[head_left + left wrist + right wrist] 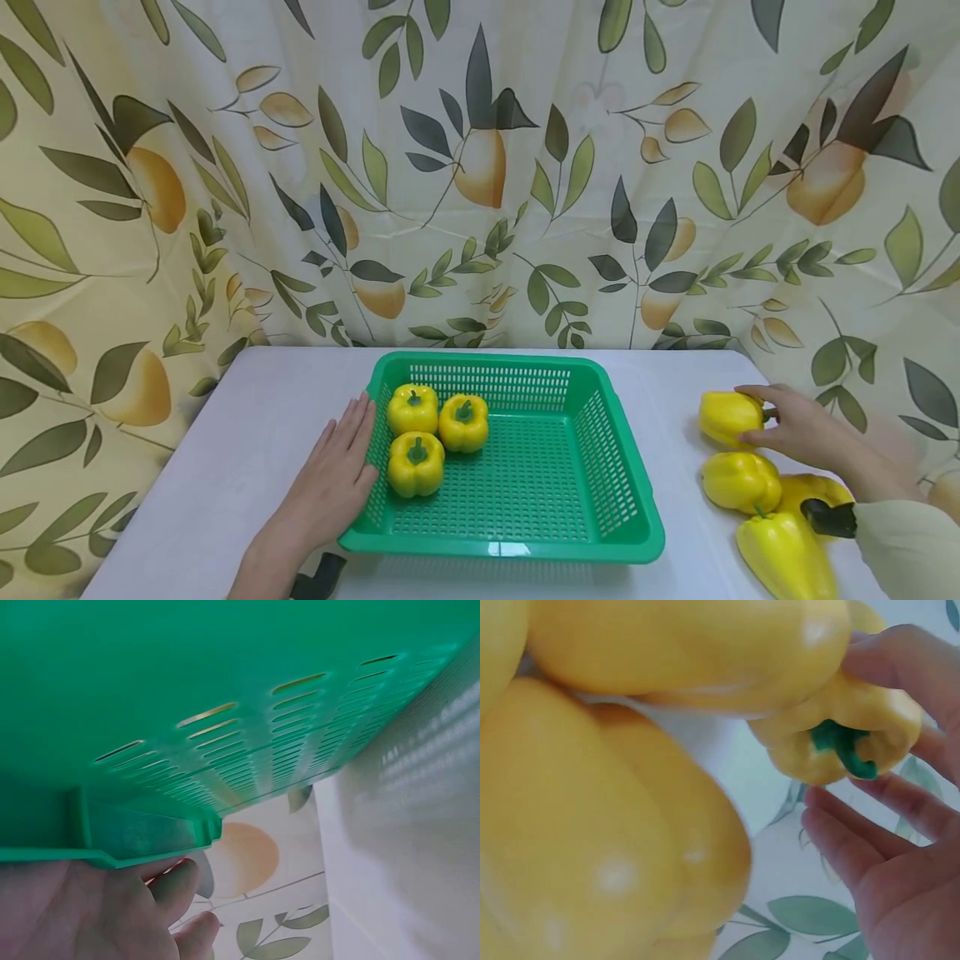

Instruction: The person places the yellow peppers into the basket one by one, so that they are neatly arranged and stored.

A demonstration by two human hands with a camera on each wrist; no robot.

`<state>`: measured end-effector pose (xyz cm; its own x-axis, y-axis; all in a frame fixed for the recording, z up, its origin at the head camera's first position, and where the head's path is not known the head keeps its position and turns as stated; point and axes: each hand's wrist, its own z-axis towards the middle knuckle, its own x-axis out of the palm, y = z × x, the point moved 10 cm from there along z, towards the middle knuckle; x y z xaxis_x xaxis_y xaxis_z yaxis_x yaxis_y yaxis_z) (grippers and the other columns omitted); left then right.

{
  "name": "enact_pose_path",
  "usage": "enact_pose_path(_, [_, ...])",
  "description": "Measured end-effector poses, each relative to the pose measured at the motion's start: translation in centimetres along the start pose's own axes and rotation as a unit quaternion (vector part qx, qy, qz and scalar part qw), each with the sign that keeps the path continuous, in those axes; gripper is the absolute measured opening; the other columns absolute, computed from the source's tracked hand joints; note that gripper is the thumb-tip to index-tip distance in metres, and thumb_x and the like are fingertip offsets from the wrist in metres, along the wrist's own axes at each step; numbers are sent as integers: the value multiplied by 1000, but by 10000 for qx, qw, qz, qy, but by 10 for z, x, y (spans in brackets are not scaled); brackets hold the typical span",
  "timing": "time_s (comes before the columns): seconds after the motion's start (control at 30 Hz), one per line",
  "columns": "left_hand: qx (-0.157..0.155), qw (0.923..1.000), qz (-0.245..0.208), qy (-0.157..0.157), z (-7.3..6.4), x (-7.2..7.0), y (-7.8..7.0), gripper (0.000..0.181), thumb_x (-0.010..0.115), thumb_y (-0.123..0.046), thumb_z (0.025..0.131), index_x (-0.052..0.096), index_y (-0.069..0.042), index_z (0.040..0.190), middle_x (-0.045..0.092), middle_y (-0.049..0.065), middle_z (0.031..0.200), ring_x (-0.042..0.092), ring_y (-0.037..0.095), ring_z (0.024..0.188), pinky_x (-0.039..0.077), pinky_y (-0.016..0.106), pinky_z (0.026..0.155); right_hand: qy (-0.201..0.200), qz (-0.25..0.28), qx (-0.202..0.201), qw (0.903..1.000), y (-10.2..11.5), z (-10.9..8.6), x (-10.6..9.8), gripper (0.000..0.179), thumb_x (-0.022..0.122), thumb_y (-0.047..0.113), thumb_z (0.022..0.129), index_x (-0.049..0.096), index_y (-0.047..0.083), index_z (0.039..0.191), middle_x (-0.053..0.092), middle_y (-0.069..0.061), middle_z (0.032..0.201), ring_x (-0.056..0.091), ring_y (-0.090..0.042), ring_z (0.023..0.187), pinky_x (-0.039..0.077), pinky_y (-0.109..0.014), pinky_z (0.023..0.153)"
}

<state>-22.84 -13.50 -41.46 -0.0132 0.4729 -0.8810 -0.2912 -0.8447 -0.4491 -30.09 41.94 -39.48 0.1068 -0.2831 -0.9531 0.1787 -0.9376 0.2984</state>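
Note:
My left hand (335, 467) lies with straight fingers along the left rim of a green plastic basket (495, 550); in the left wrist view its fingers (176, 889) are at the basket's lip. Three yellow bell peppers stand stem up inside at the left: a back one (412, 410), one beside it (463, 425) and a front one (416, 467). On the right, my right hand (802, 425) holds a yellow bell pepper (727, 418) by its stem end, thumb and fingers on opposite sides. In the right wrist view its green stem (847, 746) points toward the palm.
Close in front of the held pepper lie more yellow bell peppers: one on its side (741, 482), one partly behind the wrist strap (810, 490), and one nearest (787, 554). All are on a white table (217, 467). A leaf-and-fruit patterned curtain (480, 208) hangs behind.

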Motion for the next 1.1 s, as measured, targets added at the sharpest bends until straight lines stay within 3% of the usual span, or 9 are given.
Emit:
enact_pose_path(0.23, [11, 10000, -13, 18, 0, 1, 1, 67, 44, -13, 98, 16, -3, 158, 8, 10, 168, 11, 31, 155, 13, 57, 124, -393, -11, -60, 9992, 17, 2, -10, 75, 82, 30, 79, 50, -8, 135, 49, -34, 119, 55, -40, 94, 55, -46, 72])
enact_pose_path(0.43, [20, 10000, 38, 36, 0, 1, 1, 67, 44, -14, 99, 15, -3, 158, 8, 10, 168, 11, 30, 155, 13, 57, 124, -614, 106, -223, 9978, 34, 0, -16, 72, 81, 28, 80, 51, -7, 136, 48, -29, 119, 55, -41, 99, 54, -60, 82])
enact_pose_path(0.5, [11, 10000, 43, 29, -1, 1, 1, 67, 44, -14, 98, 15, -3, 158, 8, 10, 168, 11, 30, 155, 13, 57, 124, -659, 123, -235, 9975, 39, 0, -16, 71, 80, 28, 81, 51, -6, 137, 48, -27, 119, 56, -41, 99, 55, -59, 84])
enact_pose_path(0.6, [6, 10000, 37, 23, -1, 1, 1, 67, 44, -14, 98, 16, -3, 158, 8, 10, 168, 11, 30, 155, 13, 57, 124, -668, 111, -213, 9975, 43, 0, -16, 70, 79, 30, 82, 52, -5, 137, 49, -25, 116, 58, -40, 98, 58, -45, 76])
enact_pose_path(0.73, [0, 10000, 42, 6, 0, 1, 1, 67, 44, -14, 98, 16, -3, 158, 8, 9, 168, 11, 30, 155, 13, 57, 124, -641, 123, -177, 9977, 48, 0, -17, 69, 76, 33, 85, 51, -4, 138, 51, -22, 113, 60, -38, 96, 50, -23, 67])
enact_pose_path(1.1, [-4, 10000, 27, -9, -1, 0, 1, 67, 44, -13, 97, 17, -3, 158, 9, 10, 168, 12, 30, 155, 13, 57, 124, -979, 384, -603, 9926, 69, -3, -25, 64, 79, 24, 82, 53, -2, 135, 53, -17, 112, 58, -36, 99, 46, -5, 72])
